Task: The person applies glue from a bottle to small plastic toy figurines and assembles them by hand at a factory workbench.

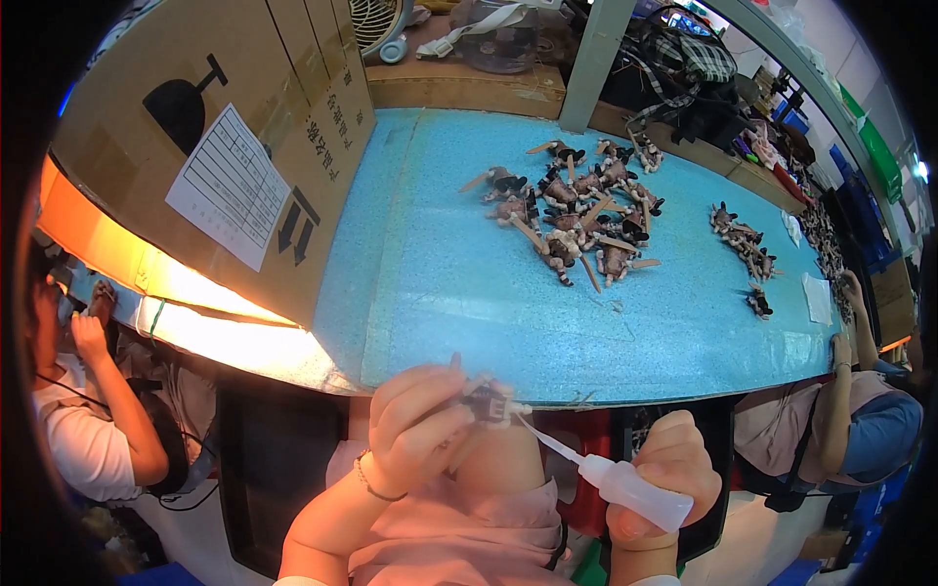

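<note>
On the brown carton (pixel 259 98), ruled white label (pixel 230 188), print too small from here, paired black arrows (pixel 289 225) downward, upended goblet symbol (pixel 176 112), black characters (pixel 318 146).

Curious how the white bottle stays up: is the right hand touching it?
Touching. The head view shows the right hand gripping the white bottle by its wide body, with no gap between.

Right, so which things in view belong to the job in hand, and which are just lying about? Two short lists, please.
In the job, it seems:
small figure, in the left hand
white squeeze bottle, in the right hand, nozzle toward the figure
pile of similar figures on the blue tabletop

Apparently just lying about:
cardboard box
fan
plaid bag
</note>
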`<state>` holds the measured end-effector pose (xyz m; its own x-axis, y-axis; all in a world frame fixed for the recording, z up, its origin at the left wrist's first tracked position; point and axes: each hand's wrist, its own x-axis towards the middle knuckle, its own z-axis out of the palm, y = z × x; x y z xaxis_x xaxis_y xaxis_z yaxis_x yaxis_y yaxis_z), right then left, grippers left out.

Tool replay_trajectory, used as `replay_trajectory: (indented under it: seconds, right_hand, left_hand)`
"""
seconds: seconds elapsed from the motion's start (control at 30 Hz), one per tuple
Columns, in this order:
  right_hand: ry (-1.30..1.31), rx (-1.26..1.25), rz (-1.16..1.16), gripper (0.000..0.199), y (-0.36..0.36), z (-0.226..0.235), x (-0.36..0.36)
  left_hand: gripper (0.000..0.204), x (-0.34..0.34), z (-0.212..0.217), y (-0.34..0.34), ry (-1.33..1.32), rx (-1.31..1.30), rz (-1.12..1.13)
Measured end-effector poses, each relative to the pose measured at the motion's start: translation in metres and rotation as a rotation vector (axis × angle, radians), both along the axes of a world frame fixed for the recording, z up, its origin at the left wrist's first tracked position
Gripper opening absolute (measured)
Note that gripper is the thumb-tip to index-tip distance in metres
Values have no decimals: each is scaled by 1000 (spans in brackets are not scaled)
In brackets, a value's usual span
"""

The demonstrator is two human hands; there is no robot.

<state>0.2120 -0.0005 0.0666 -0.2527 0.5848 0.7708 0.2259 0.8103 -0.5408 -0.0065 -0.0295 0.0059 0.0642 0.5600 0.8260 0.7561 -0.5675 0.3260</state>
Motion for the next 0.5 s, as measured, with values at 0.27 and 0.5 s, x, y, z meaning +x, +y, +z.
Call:
replay_trajectory:
  seconds: [0.27,0.5]
  right_hand:
    - [94,-145,106,41,-6,10,6]
    - [158,-47,34,49,-5,5,-7]
  left_hand:
    - [38,3,-1,4,-94,83,25]
    - [42,-1,-4,4,-157,45,-14]
